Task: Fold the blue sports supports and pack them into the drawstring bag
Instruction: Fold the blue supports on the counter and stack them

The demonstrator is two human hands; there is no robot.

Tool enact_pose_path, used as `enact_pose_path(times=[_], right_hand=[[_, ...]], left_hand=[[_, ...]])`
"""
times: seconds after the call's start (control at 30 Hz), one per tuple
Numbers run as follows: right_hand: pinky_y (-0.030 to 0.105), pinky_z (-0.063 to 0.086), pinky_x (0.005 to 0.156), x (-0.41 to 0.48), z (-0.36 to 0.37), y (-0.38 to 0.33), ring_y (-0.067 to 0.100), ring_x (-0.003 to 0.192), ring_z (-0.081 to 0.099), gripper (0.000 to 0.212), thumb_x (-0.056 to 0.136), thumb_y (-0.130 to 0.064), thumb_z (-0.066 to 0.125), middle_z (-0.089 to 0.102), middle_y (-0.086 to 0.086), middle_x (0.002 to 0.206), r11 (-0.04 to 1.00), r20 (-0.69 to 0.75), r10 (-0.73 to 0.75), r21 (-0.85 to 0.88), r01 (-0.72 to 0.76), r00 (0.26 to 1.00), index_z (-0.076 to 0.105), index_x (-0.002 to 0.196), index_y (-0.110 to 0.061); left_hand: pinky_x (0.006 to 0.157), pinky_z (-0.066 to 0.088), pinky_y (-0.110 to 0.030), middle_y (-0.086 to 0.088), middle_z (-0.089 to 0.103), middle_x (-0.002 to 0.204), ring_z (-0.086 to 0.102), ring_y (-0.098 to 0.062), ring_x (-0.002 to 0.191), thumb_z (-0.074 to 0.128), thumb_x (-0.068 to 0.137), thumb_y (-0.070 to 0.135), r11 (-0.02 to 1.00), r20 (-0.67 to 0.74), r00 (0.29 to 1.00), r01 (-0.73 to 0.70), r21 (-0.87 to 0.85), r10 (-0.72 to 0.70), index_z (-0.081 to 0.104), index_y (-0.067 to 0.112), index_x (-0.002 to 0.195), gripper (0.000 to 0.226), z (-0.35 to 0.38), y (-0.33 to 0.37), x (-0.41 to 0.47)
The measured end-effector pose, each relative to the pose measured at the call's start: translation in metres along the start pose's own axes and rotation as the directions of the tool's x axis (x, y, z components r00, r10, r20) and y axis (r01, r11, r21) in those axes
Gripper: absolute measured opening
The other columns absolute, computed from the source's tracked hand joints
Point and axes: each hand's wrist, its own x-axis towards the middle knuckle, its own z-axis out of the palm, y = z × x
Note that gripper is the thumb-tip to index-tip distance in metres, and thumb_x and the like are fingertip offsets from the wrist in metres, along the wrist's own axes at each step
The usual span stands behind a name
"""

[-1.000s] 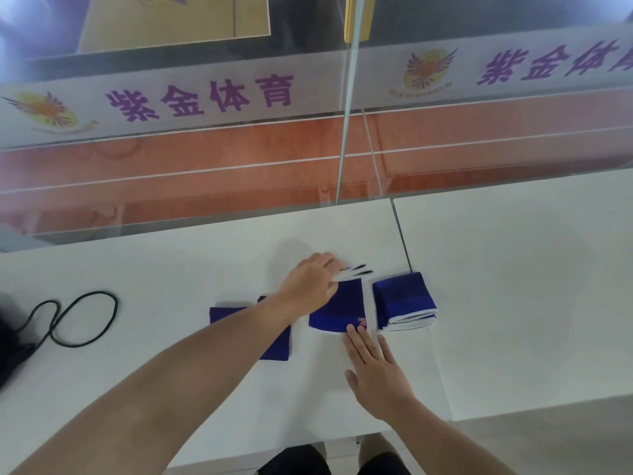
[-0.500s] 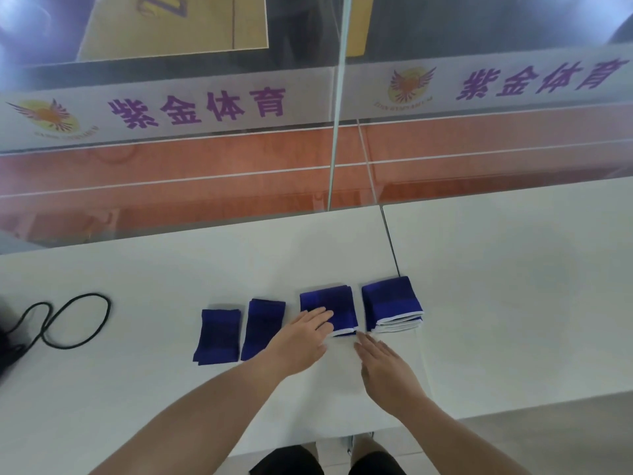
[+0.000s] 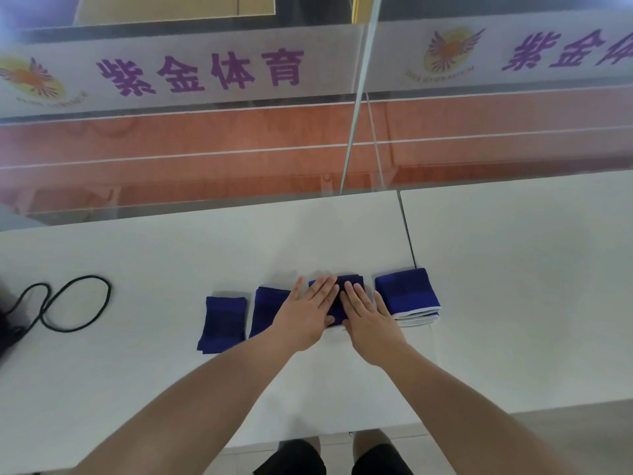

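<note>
**A:** What am I looking at from here?

**B:** I have both hands flat and spread on the bench [image 3: 513, 286], palms down. The left hand [image 3: 305, 313] and the right hand [image 3: 368, 320] lie side by side, pressing the third support [image 3: 349, 282], which shows only past my fingertips and in the gap between them. Nothing is pinched.

**A:** And the rest of the supports?

**B:** One folded support [image 3: 224, 320] lies well to the left of my left hand, another [image 3: 267, 308] is partly under that hand's outer edge, and a thicker folded stack [image 3: 407, 296] sits just beside my right hand.

**A:** Where is the bag?

**B:** Far off to the left; I see only a dark shape at the frame edge, probably the bag [image 3: 8, 329], with its black cord [image 3: 73, 303] looped on the bench.

**A:** What worries you?

**B:** The knit looks springy. If I lift both palms at once, I judge the fold may open. My left hand could also drag its neighbour out of square, and the right stack's layers may slide apart when carried that long way.
</note>
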Motion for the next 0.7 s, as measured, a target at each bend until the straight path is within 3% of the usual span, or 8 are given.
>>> enact_pose_path(times=[0.13,0.23,0.3,0.33,0.4,0.47,0.6,0.7], right_hand=[[0.044,-0.011,0.118,0.002,-0.005,0.002,0.022,0.152,-0.014,0.061,0.107,-0.036,0.02,-0.019,0.002,0.163,1.0,0.037,-0.015,0.0,0.015,0.999,-0.005,0.157,-0.012],[0.045,0.012,0.122,0.006,-0.013,0.004,0.024,0.151,0.02,0.051,0.106,-0.035,0.035,0.022,0.005,0.163,0.995,-0.053,-0.009,0.102,0.015,0.999,0.035,0.152,-0.013],[0.04,0.042,0.105,0.006,-0.021,0.002,0.025,0.119,0.059,0.028,0.101,-0.031,0.051,0.065,0.003,0.129,0.989,-0.233,-0.002,0.146,0.037,0.973,0.066,0.119,-0.015],[0.037,0.049,0.091,0.006,-0.026,-0.002,0.023,0.097,0.065,0.018,0.099,-0.028,0.054,0.07,0.0,0.106,0.984,-0.313,-0.003,0.17,0.059,0.95,0.068,0.102,-0.016],[0.035,0.05,0.069,0.004,-0.036,-0.017,0.02,0.07,0.057,0.018,0.096,-0.024,0.054,0.062,-0.004,0.078,0.98,-0.378,-0.018,0.178,0.092,0.926,0.062,0.081,-0.017],[0.035,0.048,0.06,0.006,-0.044,-0.037,0.018,0.059,0.051,0.021,0.091,-0.023,0.057,0.056,-0.005,0.067,0.978,-0.371,-0.032,0.178,0.105,0.928,0.058,0.071,-0.018],[0.037,0.05,0.062,0.008,-0.041,-0.084,0.018,0.062,0.05,0.026,0.094,-0.027,0.051,0.058,-0.004,0.069,0.952,-0.326,-0.17,0.188,0.24,0.93,0.06,0.072,-0.018],[0.034,0.056,0.087,0.006,-0.028,-0.112,0.015,0.099,0.065,0.03,0.098,-0.036,0.046,0.071,-0.006,0.108,0.932,-0.22,-0.285,0.162,0.323,0.933,0.071,0.103,-0.022]], left_hand=[[0.121,-0.006,-0.053,-0.002,-0.023,0.162,-0.02,-0.016,0.15,0.015,0.106,0.046,1.0,0.025,0.999,-0.031,0.007,0.031,-0.009,0.015,0.156,0.063,-0.005,-0.003,0.001],[0.121,0.013,-0.053,-0.007,0.022,0.163,0.022,-0.019,0.149,0.031,0.106,0.037,0.993,-0.181,0.981,-0.089,-0.083,0.073,0.036,0.014,0.151,0.051,-0.01,-0.013,-0.007],[0.118,0.026,-0.048,-0.001,0.058,0.136,0.051,-0.017,0.126,0.047,0.101,0.03,0.985,-0.353,0.935,-0.091,-0.143,0.035,0.062,0.017,0.123,0.03,-0.012,-0.026,-0.018],[0.117,0.03,-0.045,0.002,0.065,0.118,0.057,-0.017,0.113,0.055,0.097,0.025,0.983,-0.416,0.91,-0.074,-0.168,-0.003,0.066,0.018,0.113,0.021,-0.013,-0.036,-0.024],[0.114,0.036,-0.043,0.005,0.067,0.091,0.061,-0.018,0.093,0.068,0.088,0.014,0.978,-0.439,0.896,-0.02,-0.208,-0.076,0.069,0.019,0.102,0.015,-0.016,-0.057,-0.037],[0.111,0.039,-0.043,0.004,0.068,0.082,0.062,-0.02,0.086,0.068,0.085,0.005,0.967,-0.41,0.902,0.029,-0.251,-0.133,0.071,0.018,0.102,0.022,-0.018,-0.079,-0.047],[0.106,0.037,-0.036,-0.005,0.07,0.097,0.062,-0.027,0.099,0.052,0.089,0.0,0.946,-0.334,0.926,0.064,-0.319,-0.175,0.066,0.012,0.117,0.033,-0.021,-0.105,-0.059],[0.115,0.026,-0.035,-0.001,0.053,0.139,0.042,-0.022,0.132,0.046,0.099,0.016,0.921,-0.18,0.969,0.09,-0.379,-0.169,0.051,0.016,0.138,0.039,-0.021,-0.11,-0.061]])
